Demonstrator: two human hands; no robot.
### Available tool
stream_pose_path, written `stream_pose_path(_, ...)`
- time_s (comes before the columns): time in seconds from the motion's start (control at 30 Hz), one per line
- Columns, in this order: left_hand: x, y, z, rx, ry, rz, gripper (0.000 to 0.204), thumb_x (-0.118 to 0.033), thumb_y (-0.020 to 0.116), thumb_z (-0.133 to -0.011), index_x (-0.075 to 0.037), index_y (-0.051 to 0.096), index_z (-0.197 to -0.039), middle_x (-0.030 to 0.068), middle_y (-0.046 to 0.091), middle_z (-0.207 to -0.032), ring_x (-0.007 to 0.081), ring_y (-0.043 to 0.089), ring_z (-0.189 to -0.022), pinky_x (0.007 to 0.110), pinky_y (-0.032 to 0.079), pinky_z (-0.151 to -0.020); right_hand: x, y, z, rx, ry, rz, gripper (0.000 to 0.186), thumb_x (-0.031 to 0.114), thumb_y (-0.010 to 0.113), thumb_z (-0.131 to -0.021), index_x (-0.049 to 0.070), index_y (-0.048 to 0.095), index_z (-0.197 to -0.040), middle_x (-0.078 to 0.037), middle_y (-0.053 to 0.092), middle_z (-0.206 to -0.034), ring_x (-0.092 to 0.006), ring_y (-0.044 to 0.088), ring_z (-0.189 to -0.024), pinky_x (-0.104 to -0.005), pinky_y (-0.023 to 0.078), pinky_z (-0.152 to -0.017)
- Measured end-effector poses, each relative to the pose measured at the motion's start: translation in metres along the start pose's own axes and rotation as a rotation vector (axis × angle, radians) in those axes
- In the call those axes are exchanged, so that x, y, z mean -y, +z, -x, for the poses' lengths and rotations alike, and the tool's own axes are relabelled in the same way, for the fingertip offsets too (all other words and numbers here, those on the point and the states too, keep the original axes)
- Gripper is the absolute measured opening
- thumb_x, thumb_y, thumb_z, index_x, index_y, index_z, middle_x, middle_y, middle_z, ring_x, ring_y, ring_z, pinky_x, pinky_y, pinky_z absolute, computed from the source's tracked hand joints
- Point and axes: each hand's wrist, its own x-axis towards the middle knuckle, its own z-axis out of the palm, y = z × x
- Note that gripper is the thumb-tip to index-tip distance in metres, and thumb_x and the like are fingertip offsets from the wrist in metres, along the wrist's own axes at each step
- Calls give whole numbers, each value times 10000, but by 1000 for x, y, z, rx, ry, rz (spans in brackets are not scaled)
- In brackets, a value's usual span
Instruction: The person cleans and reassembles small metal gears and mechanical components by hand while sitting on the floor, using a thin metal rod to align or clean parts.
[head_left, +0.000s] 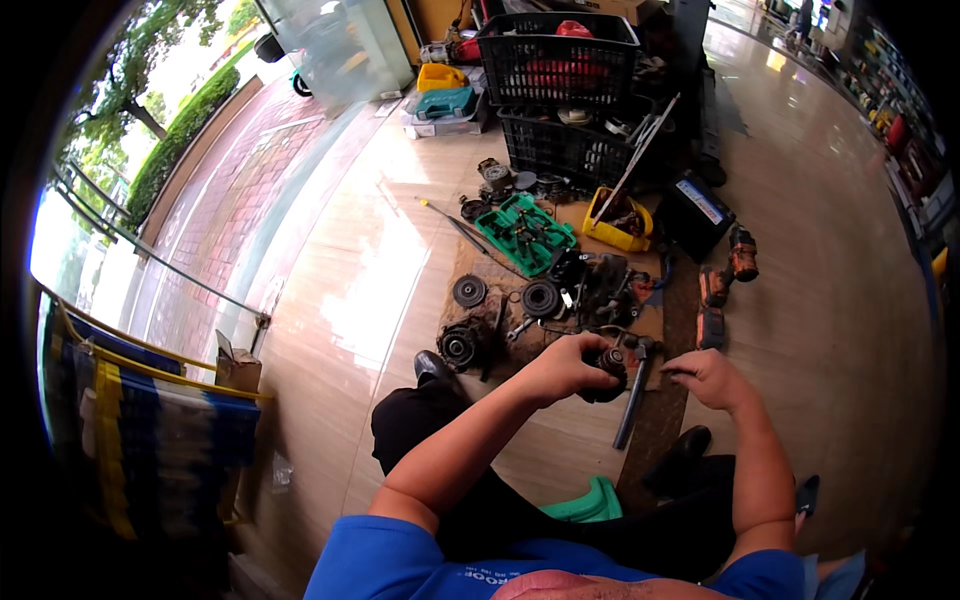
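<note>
My left hand [568, 370] grips a dark, round metal part [608, 384] with a ring-shaped top, held above the cardboard on the floor. Off to its right, my right hand [712, 380] is closed in a pinch; a small dark tip shows at its fingers, too small to name. Between the two hands lies a hammer [630, 408] with a grey handle. Beyond my left hand are a black pulley wheel [541, 298], a smaller disc [469, 291], a wrench [520, 328] and a greasy round machine housing [459, 346].
A green tool case [525, 235] lies open near a yellow tub [616, 222] of parts. Black crates [555, 75] stand stacked behind. At the right are a black battery [695, 215] and orange power tools [712, 290]. My shoes flank the cardboard [470, 262]; a green stool [590, 503] is below me.
</note>
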Motion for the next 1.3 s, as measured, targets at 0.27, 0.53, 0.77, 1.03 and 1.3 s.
stream_pose_path(0.27, 2, 8, -5, 19, -44, 77, 447, -65, 747, -744, 36, 587, -1148, 66, 664, -940, 129, 636, -818, 259, 523, -717, 13, -3, 3, 23, -40, -66, 189, 73, 647, -823, 13, 689, -997, -156, 687, -909, -311, 657, -830, -359, 515, -732)
stream_pose_path(0.53, 3, 6, -5, 9, -25, 44, 401, -62, 754, -743, 31, 599, -1102, 71, 660, -924, 138, 645, -806, 272, 538, -720, 4, -7, 3, 80, -81, 74, 179, 114, 653, -823, 71, 710, -987, -126, 695, -938, -308, 647, -865, -384, 512, -763)
stream_pose_path(0.77, 0, 12, -6, 19, -54, 41, 395, -48, 748, -753, 29, 597, -1110, 62, 659, -921, 130, 643, -811, 267, 537, -728, -2, -8, 6, 28, -21, 66, 181, 104, 645, -824, 78, 710, -990, -113, 696, -946, -309, 644, -874, -389, 507, -771)
stream_pose_path(1.03, 13, 15, -14, -97, -2, 5, 454, -35, 770, -699, 48, 606, -1115, 89, 667, -945, 157, 638, -843, 270, 518, -776, -11, 7, 9, -136, -149, 226, 211, 120, 659, -803, 77, 697, -1006, -138, 677, -928, -316, 640, -874, -392, 521, -758)
stream_pose_path(1.3, 26, 18, -32, -215, 39, 271, 452, 61, 653, -750, 22, 562, -1190, 82, 642, -1037, 152, 628, -921, 267, 517, -835, 6, -5, -5, -301, -201, 221, 188, 118, 630, -844, 26, 673, -1002, -128, 668, -936, -320, 630, -875, -401, 502, -772)
